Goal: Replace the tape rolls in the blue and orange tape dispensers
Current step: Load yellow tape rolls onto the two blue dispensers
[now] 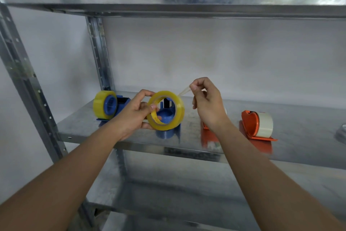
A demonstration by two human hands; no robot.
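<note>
Peeling the free end off a yellow tape roll [165, 110] gripped in the left hand [133, 116], right hand [206, 103] pinching the strip, above an empty blue dispenser [167, 118] just behind, apparently awaiting loading and threading next.

A galvanised steel shelving unit [104, 58] stands against a pale grey wall [206, 52] — its perforated uprights at the left, a lower metal shelf [187, 193] dim beneath.
</note>
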